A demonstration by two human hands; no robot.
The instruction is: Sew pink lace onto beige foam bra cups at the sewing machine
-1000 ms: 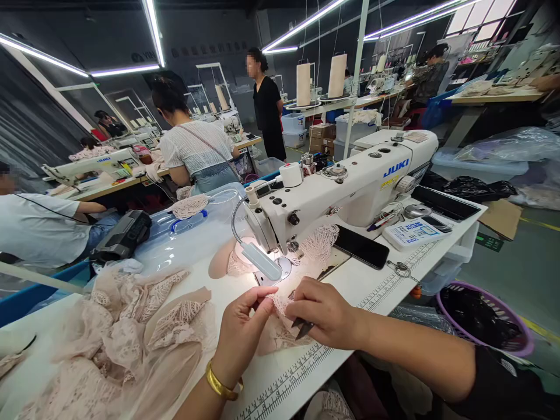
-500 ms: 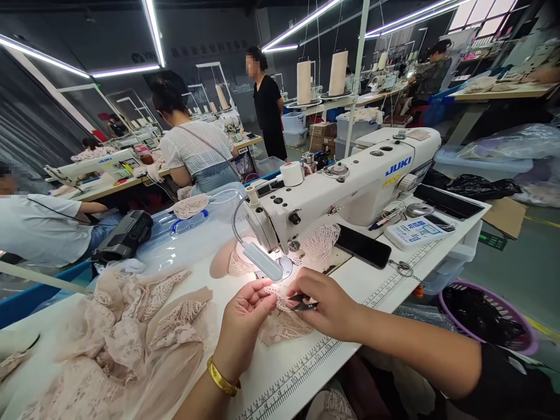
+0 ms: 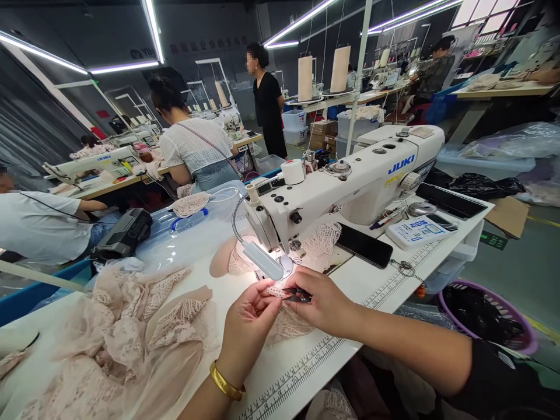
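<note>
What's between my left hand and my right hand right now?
In the head view, a strip of pale lace, pinched by the left hand, and black snips, held in the right hand, blades pointing toward the lace.

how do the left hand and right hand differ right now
The left hand pinches pale pink lace between thumb and fingers, while the right hand holds small black snips. The left hand has a gold bangle at its wrist; the right hand has none. Both hands are ungloved and close together in front of the sewing machine.
</note>
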